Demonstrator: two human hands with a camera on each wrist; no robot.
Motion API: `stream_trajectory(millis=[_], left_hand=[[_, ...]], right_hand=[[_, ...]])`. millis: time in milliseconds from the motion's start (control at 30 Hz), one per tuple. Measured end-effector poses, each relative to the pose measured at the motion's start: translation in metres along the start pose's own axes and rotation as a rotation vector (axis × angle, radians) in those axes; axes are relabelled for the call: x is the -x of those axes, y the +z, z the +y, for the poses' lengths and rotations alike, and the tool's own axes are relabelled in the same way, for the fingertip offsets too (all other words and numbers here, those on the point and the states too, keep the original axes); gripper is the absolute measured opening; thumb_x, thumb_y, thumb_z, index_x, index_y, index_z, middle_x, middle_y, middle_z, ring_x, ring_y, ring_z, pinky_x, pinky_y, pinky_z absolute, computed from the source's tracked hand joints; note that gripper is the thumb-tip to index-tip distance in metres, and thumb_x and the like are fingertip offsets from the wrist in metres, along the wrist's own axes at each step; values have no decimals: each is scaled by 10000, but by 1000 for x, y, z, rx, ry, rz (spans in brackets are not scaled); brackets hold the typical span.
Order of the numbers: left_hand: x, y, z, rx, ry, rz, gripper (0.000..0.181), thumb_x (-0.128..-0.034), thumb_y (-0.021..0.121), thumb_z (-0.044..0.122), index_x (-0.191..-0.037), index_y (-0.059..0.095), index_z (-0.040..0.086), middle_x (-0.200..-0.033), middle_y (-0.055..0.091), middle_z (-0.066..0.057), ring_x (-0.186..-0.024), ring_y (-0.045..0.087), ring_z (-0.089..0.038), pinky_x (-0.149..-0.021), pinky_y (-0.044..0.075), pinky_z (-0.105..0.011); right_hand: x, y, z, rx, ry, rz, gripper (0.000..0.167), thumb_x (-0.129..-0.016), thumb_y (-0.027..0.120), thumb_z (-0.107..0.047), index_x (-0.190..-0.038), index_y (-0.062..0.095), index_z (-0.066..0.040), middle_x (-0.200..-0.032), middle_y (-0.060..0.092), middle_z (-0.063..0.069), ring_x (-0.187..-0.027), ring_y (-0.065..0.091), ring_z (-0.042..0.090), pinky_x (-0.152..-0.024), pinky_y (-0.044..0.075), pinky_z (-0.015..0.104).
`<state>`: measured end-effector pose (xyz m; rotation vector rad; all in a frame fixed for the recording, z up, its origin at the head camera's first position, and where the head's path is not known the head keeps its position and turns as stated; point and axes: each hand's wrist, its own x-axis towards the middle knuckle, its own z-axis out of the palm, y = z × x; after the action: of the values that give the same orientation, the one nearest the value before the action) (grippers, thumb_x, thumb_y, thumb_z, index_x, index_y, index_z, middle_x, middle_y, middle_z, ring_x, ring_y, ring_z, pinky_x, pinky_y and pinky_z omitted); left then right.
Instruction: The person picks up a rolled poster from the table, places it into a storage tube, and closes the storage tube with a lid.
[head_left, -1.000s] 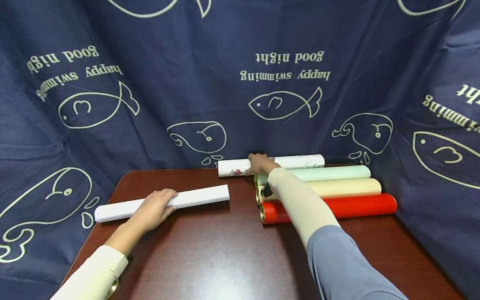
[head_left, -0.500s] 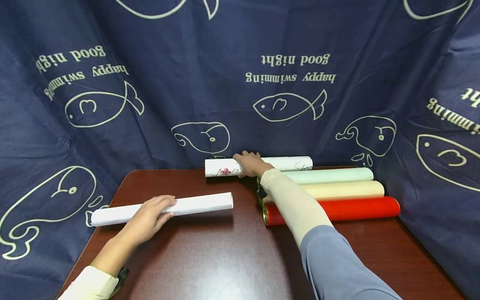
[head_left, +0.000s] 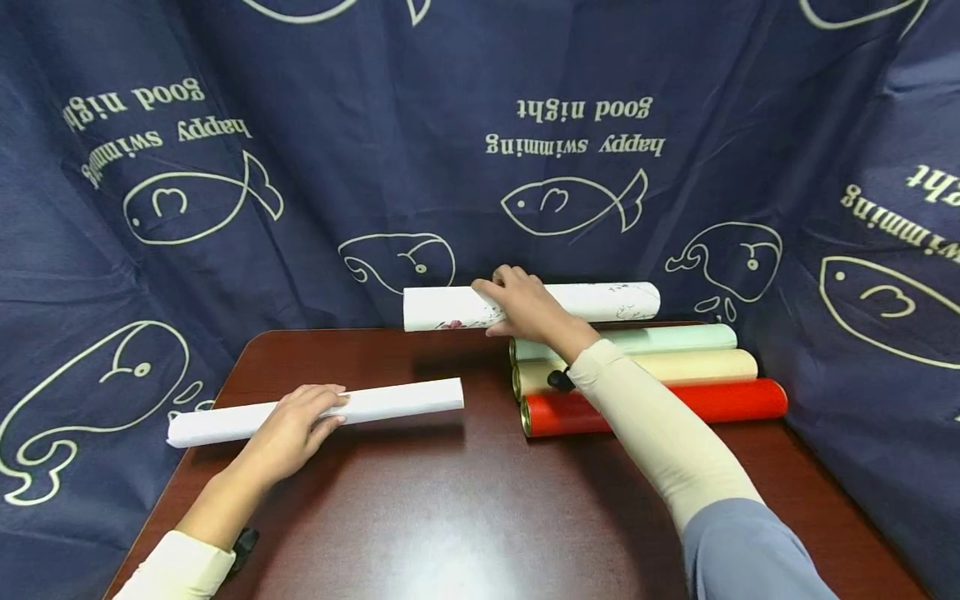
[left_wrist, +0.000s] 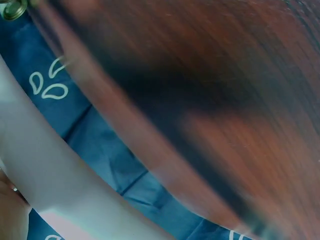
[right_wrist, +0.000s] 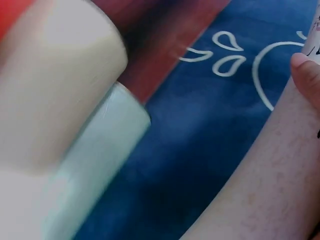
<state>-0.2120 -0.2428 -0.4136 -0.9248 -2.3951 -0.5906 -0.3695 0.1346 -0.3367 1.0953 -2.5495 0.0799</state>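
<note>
My left hand (head_left: 296, 421) grips a plain white paper roll (head_left: 405, 400) from above, at the left of the table. Its shadow shows below, so it is raised off the wood. The left wrist view has this white roll (left_wrist: 55, 160) along its lower left, with part of the hand (left_wrist: 12, 212) at the edge. At the back, my right hand (head_left: 525, 304) holds a white roll with printed flowers (head_left: 600, 300) in the air, thumb in front. In the right wrist view that flowered roll (right_wrist: 270, 180) slants up the right side, the thumb (right_wrist: 306, 75) on it.
To the right lie a mint green roll (head_left: 675, 337), a cream roll (head_left: 697, 367) and a red roll (head_left: 720, 402), side by side on the brown table (head_left: 420, 492). A dark blue fish-print curtain (head_left: 360, 167) encloses the back and sides. A round brass-coloured thing (left_wrist: 14, 9) shows in the left wrist view.
My right hand has drawn the flowered roll leftward from beside the mint roll, then lifted it off the table. My left hand has raised the plain white roll slightly and keeps its grip.
</note>
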Motion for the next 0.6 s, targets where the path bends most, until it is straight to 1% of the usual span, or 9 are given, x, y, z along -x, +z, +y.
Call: stream_trajectory(millis=[100, 200, 267, 400, 500, 600], left_hand=[[-4, -5, 6, -1, 7, 0, 304, -784, 789, -9, -1064, 688, 53, -1154, 674, -104, -1044, 628, -326, -882, 463, -516], [-7, -12, 11, -2, 0, -14, 304, -803, 778, 0, -1086, 683, 56, -1170, 666, -98, -1061, 618, -322, -907, 448, -506], [-7, -17, 16, -7, -6, -17, 314, -803, 777, 2, -1096, 679, 56, -1181, 663, -96, -1071, 611, -316, -919, 436, -499], [-1, -26, 25, -18, -16, -1, 349, -775, 788, -9, -1102, 678, 47, -1190, 658, -104, -1084, 602, -314, -914, 427, -517], [0, -34, 32, -29, -24, 6, 379, -763, 789, -12, -1120, 680, 50, -1203, 653, -104, -1092, 596, -314, -895, 424, -548], [1, -37, 39, -29, -34, 5, 397, -770, 787, -10, -1146, 683, 60, -1226, 647, -95, -1107, 590, -312, -891, 418, -571]], right_hand=[[29, -14, -1, 20, -14, 78, 781, -707, 895, -391, -1362, 520, -186, -1121, 517, 118, -997, 508, 339, -772, 446, 487], [62, -26, -2, 22, 1, 151, 771, -685, 914, -347, -1335, 540, -169, -1134, 540, 129, -1013, 515, 360, -785, 443, 512], [84, -33, -4, 27, 14, 179, 767, -676, 920, -330, -1321, 543, -157, -1135, 554, 137, -1027, 520, 374, -791, 444, 531], [125, -40, -11, 36, 39, 190, 767, -671, 924, -318, -1311, 540, -141, -1127, 559, 148, -1044, 513, 386, -803, 436, 547], [152, -41, -17, 29, 62, 199, 781, -655, 933, -297, -1309, 542, -126, -1137, 552, 163, -1052, 504, 395, -789, 431, 553], [176, -38, -23, 17, 79, 211, 788, -651, 931, -277, -1312, 536, -114, -1147, 544, 174, -1054, 511, 402, -782, 430, 561]])
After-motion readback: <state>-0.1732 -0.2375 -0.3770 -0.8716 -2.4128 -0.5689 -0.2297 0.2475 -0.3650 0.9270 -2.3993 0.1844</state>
